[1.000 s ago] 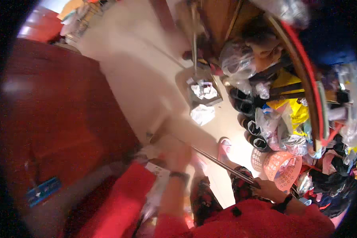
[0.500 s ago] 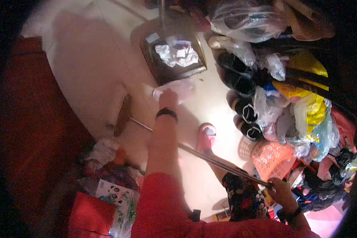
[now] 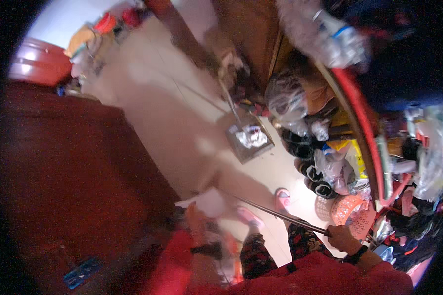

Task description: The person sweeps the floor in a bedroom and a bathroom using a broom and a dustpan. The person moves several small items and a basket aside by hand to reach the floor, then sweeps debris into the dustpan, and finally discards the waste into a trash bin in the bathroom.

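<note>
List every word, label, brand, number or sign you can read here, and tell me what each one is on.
None can be read.
Yellow plastic bag: too blurred to tell any print.
Blue rectangular item at lower left: too blurred.
White scraps in the dustpan: too small and blurred.
White sheet-like piece by the left hand: too blurred.
</note>
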Available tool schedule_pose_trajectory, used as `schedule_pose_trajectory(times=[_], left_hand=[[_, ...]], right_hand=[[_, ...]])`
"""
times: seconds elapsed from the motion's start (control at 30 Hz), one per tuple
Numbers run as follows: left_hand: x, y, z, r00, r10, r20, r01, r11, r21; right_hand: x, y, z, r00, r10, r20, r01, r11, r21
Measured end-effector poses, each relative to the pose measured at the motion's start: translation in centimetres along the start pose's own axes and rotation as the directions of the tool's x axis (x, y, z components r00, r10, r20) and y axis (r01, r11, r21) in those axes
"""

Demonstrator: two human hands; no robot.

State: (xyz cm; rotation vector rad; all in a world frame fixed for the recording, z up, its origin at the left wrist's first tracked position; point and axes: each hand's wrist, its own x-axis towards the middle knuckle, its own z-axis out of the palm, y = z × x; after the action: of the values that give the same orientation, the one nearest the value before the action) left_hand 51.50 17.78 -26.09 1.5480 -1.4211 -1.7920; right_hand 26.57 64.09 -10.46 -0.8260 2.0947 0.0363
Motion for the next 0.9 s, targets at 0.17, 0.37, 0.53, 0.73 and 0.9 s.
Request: schedule_pose_trajectory(times=[0.17, 0.37, 0.53, 0.73, 0.9], left_hand=[[-3.6, 13.0, -1.5, 0.938, 0.335, 0.087, -0.333, 0.942, -0.031], [0.3, 25.1, -1.3, 0.938, 0.346, 0.021, -0.336, 0.893, 0.298], [6.7, 36.9, 3.6, 0.651, 0.665, 0.366, -0.687, 0.312, 0.656], [7.6, 50.0, 15.2, 0.29, 0.621, 0.728, -0.936, 0.024, 0.352], [7.8, 51.0, 23.8, 0.028, 0.338, 0.941, -0.947, -0.292, 0.133]], right_hand=[[-6.2, 0.6, -7.0, 0.995, 0.022, 0.101, -0.029, 0.997, 0.066], [-11.4, -1.3, -11.9, 0.997, 0.073, 0.04, -0.073, 0.997, 0.012], [-15.2, -7.1, -12.9, 0.97, 0.229, -0.085, -0.23, 0.973, 0.001], [-21.3, -14.8, -12.0, 0.717, 0.697, -0.008, -0.697, 0.717, 0.018], [-26.3, -16.9, -6.5, 0.546, 0.836, -0.063, -0.826, 0.549, 0.127]])
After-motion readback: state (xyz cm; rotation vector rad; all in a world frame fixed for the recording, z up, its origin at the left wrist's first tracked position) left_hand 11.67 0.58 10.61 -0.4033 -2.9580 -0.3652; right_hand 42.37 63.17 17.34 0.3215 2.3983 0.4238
